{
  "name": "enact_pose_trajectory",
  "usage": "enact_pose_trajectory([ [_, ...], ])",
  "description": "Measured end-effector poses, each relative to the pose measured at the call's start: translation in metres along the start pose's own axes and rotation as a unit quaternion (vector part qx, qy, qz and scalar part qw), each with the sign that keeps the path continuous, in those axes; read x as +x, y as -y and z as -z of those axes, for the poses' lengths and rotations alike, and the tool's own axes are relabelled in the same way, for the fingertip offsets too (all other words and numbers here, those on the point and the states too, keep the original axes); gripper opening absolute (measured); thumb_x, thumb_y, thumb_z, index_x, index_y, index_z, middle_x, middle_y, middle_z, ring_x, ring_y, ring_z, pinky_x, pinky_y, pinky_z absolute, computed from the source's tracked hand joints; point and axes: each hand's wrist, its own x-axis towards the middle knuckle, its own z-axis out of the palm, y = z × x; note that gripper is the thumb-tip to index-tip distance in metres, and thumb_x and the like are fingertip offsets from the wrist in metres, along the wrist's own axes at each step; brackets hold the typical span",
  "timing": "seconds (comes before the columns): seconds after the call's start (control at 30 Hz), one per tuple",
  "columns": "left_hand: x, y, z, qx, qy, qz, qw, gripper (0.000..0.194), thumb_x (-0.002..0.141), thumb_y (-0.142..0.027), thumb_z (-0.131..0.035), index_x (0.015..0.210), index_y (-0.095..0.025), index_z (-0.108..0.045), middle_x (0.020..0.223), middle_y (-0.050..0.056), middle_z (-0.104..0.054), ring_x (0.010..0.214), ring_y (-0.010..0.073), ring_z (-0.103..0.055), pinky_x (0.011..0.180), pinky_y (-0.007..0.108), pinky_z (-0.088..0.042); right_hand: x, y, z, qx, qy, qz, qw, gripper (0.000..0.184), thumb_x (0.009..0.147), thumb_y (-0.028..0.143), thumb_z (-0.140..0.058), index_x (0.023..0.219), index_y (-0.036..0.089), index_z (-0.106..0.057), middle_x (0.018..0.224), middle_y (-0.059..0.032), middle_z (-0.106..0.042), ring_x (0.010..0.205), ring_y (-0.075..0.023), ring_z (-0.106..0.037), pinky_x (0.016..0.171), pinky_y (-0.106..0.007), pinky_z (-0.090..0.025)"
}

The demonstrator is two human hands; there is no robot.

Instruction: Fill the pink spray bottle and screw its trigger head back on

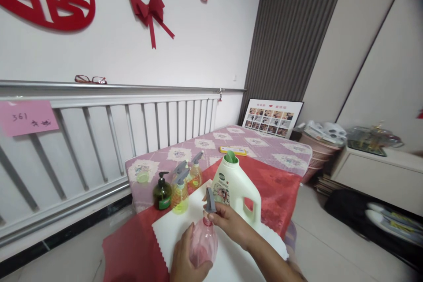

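A clear pink spray bottle [205, 240] stands upright in front of me, with my left hand [187, 255] wrapped around its body. At its neck, the fingers of my right hand [228, 222] close on the grey spray head [210, 200]. Whether the head is screwed tight I cannot tell. Right behind is a large pale green detergent jug [236, 185] with a green spout at its uncapped-looking mouth. To the left stand several yellowish spray bottles [180, 196] with grey heads and a dark green pump bottle [161, 191].
A white sheet [231, 257] lies over a red cloth [280, 189] on the table's patterned purple cover [194, 143]. A light green cap [143, 177] and a yellow box [233, 150] rest farther back. Beyond are a radiator [139, 128], a photo board [272, 116] and a pink basket [319, 154].
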Motion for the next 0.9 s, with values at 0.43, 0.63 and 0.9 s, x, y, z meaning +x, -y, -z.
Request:
enact_pose_trajectory([
  [0.43,-0.003,-0.005,0.003,-0.001,-0.004,0.004,1.0,0.091,0.057,-0.024,-0.063,0.146,-0.014,-0.045,0.152,0.016,-0.056,0.139,0.0334,-0.052,0.12,0.049,-0.039,-0.005,0.007,0.007,-0.103,0.048,0.027,0.993,0.034,0.088,0.055,-0.065,0.095,0.023,-0.071,0.106,-0.0052,-0.072,0.104,-0.0273,-0.065,0.095,-0.04,-0.051],
  [0.63,-0.005,-0.009,0.006,0.008,-0.003,0.008,1.0,0.09,0.057,-0.025,-0.066,0.145,-0.018,-0.045,0.151,0.014,-0.057,0.138,0.0325,-0.052,0.119,0.046,-0.041,-0.008,0.011,0.004,-0.127,0.051,0.026,0.99,0.035,0.089,0.057,-0.063,0.099,0.024,-0.071,0.115,-0.0075,-0.072,0.105,-0.0277,-0.066,0.091,-0.039,-0.054],
  [0.9,-0.002,-0.001,0.001,0.016,0.008,-0.034,0.999,0.09,0.057,-0.023,-0.067,0.144,-0.013,-0.044,0.153,0.019,-0.052,0.142,0.0359,-0.049,0.122,0.052,-0.037,-0.02,0.017,-0.01,-0.163,0.049,0.031,0.985,0.03,0.093,0.05,-0.058,0.107,0.025,-0.066,0.123,-0.0105,-0.07,0.11,-0.0281,-0.066,0.097,-0.042,-0.053],
])
